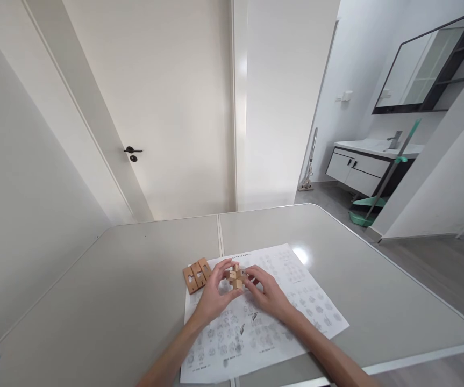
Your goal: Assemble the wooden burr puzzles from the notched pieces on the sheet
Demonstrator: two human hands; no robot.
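Note:
A small wooden interlocking puzzle (236,277) is held just above a printed instruction sheet (296,301) on the grey table. My left hand (214,293) grips it from the left with fingers curled around it. My right hand (266,293) pinches it from the right. Three loose notched wooden pieces (197,274) lie side by side at the sheet's upper left corner, just left of my left hand.
The grey table (114,301) has a seam down its middle and a rounded white edge at the right. Behind it stand a white door (163,107) with a black handle and a wall. A bathroom vanity (366,161) and a green mop (380,188) are at the right.

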